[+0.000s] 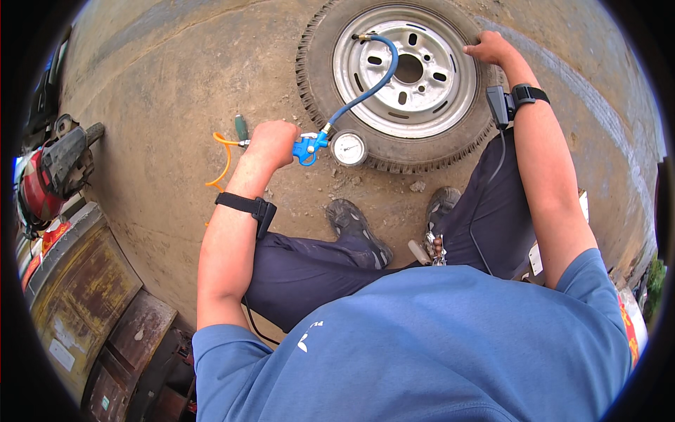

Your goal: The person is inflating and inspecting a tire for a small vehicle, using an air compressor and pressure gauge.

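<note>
My left hand (274, 143) is closed around the handle of a blue tyre inflator gun (307, 148). A round dial gauge (348, 148) sits at the gun's right end, next to the tyre. From the gun a blue hose (365, 95) curves up over the wheel to a brass end at the rim's upper left. An orange air line (226, 165) trails off behind my left hand. The wheel, a black tyre (316, 91) on a silver steel rim (365, 116), lies flat on the ground. On the tyre's right side rests my right hand (490, 49), thumb stretched toward the rim; its other fingers are partly hidden.
A green-handled tool (241, 127) lies on the dirty ground beyond my left wrist. At the left stand a worn wooden cabinet (84, 295) and a red and black machine (53, 176). My shoes (357, 228) are just below the wheel. Keys (437, 250) hang at my waist.
</note>
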`<move>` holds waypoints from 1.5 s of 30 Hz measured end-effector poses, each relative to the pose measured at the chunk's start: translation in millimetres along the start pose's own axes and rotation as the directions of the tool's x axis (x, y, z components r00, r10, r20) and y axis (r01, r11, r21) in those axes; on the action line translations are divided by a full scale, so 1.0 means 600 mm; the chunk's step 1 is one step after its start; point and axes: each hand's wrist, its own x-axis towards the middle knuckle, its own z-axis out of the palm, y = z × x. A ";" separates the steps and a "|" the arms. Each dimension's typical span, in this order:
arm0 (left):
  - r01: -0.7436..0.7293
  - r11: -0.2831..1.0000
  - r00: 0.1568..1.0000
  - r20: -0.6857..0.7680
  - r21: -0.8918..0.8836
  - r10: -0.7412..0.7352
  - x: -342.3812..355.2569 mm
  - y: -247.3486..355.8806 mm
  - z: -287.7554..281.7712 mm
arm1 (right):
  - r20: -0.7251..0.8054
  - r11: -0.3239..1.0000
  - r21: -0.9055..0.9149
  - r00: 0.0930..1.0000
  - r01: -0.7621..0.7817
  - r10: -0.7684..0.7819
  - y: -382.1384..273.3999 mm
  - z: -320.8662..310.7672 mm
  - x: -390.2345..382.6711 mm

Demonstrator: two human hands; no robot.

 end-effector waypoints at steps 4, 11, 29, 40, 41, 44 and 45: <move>0.002 1.000 1.000 0.015 0.012 -0.002 -0.001 0.002 0.000 | -0.010 1.000 0.003 1.000 -0.002 0.002 -0.001 0.003 0.001; 0.036 0.998 0.999 0.032 -0.054 -0.035 -0.013 0.017 -0.014 | -0.008 1.000 0.005 1.000 0.010 -0.010 0.006 0.006 0.007; 0.019 0.999 0.992 0.125 0.049 -0.025 0.004 0.008 -0.006 | -0.004 1.000 -0.017 1.000 0.009 -0.010 -0.003 -0.002 -0.001; 0.017 1.000 0.997 0.073 0.018 -0.018 0.012 0.012 -0.019 | 0.021 1.000 -0.023 1.000 0.005 -0.005 -0.003 -0.015 -0.006; 0.015 1.000 0.998 0.064 0.014 -0.016 0.013 0.013 -0.020 | 0.013 1.000 -0.028 1.000 -0.001 0.001 -0.001 -0.014 -0.009; 0.052 0.997 0.995 0.085 0.051 -0.056 0.005 0.012 -0.026 | 0.046 0.999 -0.037 0.999 -0.002 0.004 -0.019 -0.018 -0.018; 0.049 0.997 0.996 0.068 0.054 -0.052 0.004 0.012 -0.026 | 0.032 0.999 -0.042 0.999 -0.010 0.012 -0.020 -0.021 -0.020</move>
